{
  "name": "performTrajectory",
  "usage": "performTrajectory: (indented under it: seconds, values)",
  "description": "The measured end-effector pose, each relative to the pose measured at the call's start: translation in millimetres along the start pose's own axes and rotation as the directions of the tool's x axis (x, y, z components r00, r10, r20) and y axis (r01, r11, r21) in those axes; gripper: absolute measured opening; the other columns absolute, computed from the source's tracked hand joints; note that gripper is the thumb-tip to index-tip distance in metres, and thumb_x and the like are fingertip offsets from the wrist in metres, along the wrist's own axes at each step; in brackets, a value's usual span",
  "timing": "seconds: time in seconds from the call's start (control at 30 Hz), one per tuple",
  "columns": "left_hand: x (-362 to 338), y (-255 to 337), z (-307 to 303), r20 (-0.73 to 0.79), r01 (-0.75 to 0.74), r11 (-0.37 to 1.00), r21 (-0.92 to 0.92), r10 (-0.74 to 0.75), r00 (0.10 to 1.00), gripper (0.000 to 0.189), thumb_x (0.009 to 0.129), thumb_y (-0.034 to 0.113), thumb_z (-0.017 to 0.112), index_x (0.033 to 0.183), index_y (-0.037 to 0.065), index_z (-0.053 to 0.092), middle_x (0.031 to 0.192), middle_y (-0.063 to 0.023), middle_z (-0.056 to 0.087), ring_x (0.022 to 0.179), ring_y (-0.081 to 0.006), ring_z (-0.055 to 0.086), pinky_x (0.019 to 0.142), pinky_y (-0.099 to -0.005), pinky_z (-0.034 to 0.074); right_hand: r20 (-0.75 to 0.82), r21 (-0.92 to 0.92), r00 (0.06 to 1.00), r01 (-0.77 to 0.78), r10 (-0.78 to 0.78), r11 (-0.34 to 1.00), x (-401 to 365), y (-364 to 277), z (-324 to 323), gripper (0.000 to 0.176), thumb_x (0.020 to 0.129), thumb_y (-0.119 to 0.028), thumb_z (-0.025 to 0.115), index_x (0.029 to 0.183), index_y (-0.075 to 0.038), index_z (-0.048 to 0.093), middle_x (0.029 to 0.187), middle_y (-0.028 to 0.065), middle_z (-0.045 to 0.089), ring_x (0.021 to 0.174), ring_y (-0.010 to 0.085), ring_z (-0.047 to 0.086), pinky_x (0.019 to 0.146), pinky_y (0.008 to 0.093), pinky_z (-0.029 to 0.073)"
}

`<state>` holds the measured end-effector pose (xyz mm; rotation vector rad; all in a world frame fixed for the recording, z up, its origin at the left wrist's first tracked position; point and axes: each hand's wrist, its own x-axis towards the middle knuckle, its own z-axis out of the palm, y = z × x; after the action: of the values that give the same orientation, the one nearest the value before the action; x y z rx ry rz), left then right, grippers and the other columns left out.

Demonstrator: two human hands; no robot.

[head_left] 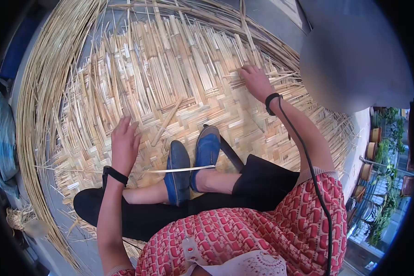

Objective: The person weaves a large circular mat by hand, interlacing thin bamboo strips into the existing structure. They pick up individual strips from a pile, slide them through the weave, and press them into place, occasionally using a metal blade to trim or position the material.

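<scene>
A half-woven reed mat (225, 110) spreads under me, its finished part in a zigzag weave and its far part made of loose upright strips (170, 55). Over the left side of the mat is my left hand (125, 143), fingers apart and slightly bent, holding nothing that I can see. My right hand (256, 83) is at the upper right of the mat, its fingers curled on several thin reed strips (283, 76) that run crosswise there. Part of that grip is hidden. One pale strip (170, 170) crosses above my blue shoes (208, 149), which rest on the mat.
Long bundles of reeds (43, 92) curve along the left side, and more reeds (280, 50) lie behind the mat at the right. A short loose piece (166, 122) lies on the weave. Potted plants (386, 161) stand at the far right; a blue sack (3, 142) is at the left.
</scene>
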<state>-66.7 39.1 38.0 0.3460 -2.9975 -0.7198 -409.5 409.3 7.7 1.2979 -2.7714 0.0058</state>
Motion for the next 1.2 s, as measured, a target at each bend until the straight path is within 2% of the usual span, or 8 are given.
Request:
performTrajectory:
  seconds: [0.3,0.37,0.5,0.63,0.8,0.87,0.97,1.2]
  values:
    - [120.2,178.4,125.9,0.187,-0.345,0.938,0.030,0.334,0.924,0.063,0.085,0.035,0.072,0.139,0.009,0.051,0.155,-0.0241,0.030,0.149,-0.0377,0.019,0.110,-0.0683,0.022,0.164,0.081,0.854,0.488,-0.494,0.869,-44.1,-42.4,-78.9,0.010,0.081,-0.018,0.061,0.089,-0.013,0.058,0.086,0.0036,0.054,0.086,0.0214,0.059,0.074,0.0338,0.049]
    - [118.2,192.8,135.6,0.379,-0.170,0.978,0.118,0.114,0.918,0.083,0.083,0.047,0.071,0.149,0.010,0.037,0.159,-0.0281,0.018,0.151,-0.0393,0.010,0.109,-0.0724,0.018,0.448,0.264,0.822,0.254,-0.351,0.931,-78.2,-53.0,-82.8,0.020,0.090,-0.027,0.059,0.099,-0.010,0.062,0.088,0.0084,0.060,0.085,0.0286,0.065,0.072,0.0408,0.052]
    - [113.8,176.6,149.8,0.327,-0.210,0.974,0.087,0.171,0.930,0.086,0.085,0.044,0.067,0.155,0.011,0.028,0.161,-0.0269,0.012,0.151,-0.0389,0.007,0.111,-0.0718,0.010,0.389,0.562,0.910,-0.357,0.143,0.746,-97.5,-14.5,-54.7,0.035,0.095,-0.020,0.057,0.125,-0.003,0.055,0.103,0.0192,0.063,0.094,0.0387,0.063,0.081,0.0450,0.052]
    - [112.3,168.6,152.3,0.304,-0.228,0.973,0.048,0.203,0.931,0.083,0.087,0.039,0.065,0.155,0.012,0.028,0.162,-0.0251,0.012,0.152,-0.0379,0.006,0.112,-0.0714,0.007,0.194,0.314,0.855,-0.519,0.481,0.795,-76.2,56.2,-20.5,0.039,0.089,-0.003,0.052,0.128,-0.007,0.055,0.110,0.0191,0.059,0.104,0.0400,0.057,0.087,0.0468,0.049]
    - [113.7,172.5,149.2,0.339,-0.204,0.978,0.037,0.179,0.924,0.082,0.087,0.039,0.064,0.155,0.012,0.028,0.163,-0.0235,0.011,0.152,-0.0369,0.006,0.112,-0.0711,0.006,-0.030,-0.166,0.986,-0.165,0.162,0.972,-29.0,128.6,-14.6,0.032,0.084,-0.006,0.057,0.114,-0.015,0.065,0.109,0.0108,0.059,0.103,0.0313,0.058,0.091,0.0427,0.045]
    - [111.3,169.6,155.5,0.317,-0.201,0.979,0.025,0.183,0.931,0.083,0.086,0.039,0.066,0.155,0.013,0.028,0.163,-0.0223,0.010,0.152,-0.0360,0.005,0.113,-0.0705,0.003,0.191,-0.200,0.981,0.066,-0.027,0.978,-15.9,142.7,-12.8,0.020,0.084,-0.013,0.060,0.101,-0.018,0.068,0.098,0.0065,0.064,0.097,0.0254,0.061,0.092,0.0403,0.041]
    - [113.7,171.1,154.0,0.319,-0.185,0.983,0.016,0.170,0.932,0.085,0.085,0.038,0.067,0.156,0.015,0.027,0.164,-0.0208,0.009,0.153,-0.0349,0.003,0.113,-0.0700,-0.001,0.528,0.050,0.833,-0.224,0.165,0.973,4.0,151.9,-24.6,0.013,0.083,-0.018,0.064,0.094,-0.022,0.068,0.083,0.0052,0.066,0.085,0.0234,0.064,0.093,0.0414,0.040]
    - [113.2,177.5,146.8,0.340,-0.163,0.987,0.014,0.148,0.929,0.083,0.084,0.034,0.068,0.155,0.014,0.029,0.164,-0.0204,0.010,0.153,-0.0345,0.005,0.113,-0.0701,0.002,0.563,0.297,0.811,-0.380,0.161,0.876,-8.2,168.2,-18.4,0.018,0.083,-0.021,0.072,0.099,-0.012,0.069,0.090,0.0057,0.070,0.086,0.0243,0.067,0.076,0.0386,0.051]
